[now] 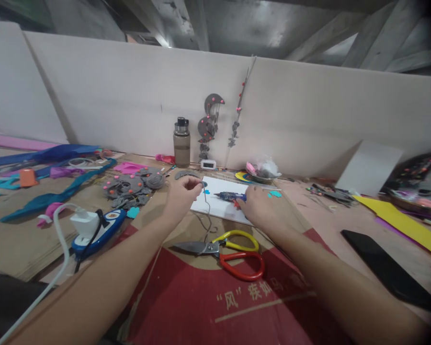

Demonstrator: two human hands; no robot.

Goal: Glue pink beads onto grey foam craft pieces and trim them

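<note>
My left hand (185, 194) pinches a grey cord (209, 207) near the left edge of a white sheet (221, 203). The cord's tail trails down to the open scissors (215, 248), which have one yellow and one red handle. Over the sheet's right side, my right hand (255, 203) is closed around a dark blue tool with a dark pointed tip (230, 196), perhaps a glue gun. Its tip points left toward the cord. A small blue piece (206, 191) lies on the sheet by the cord. Turquoise pieces (275, 194) rest just right of my right hand.
Grey felt pieces with pink dots (129, 187) and a blue power strip (111, 225) are at the left. A bottle (182, 146) stands at the back, near a small white clock (208, 165). On the right lie a black phone (388, 268) and a yellow sheet (402, 225).
</note>
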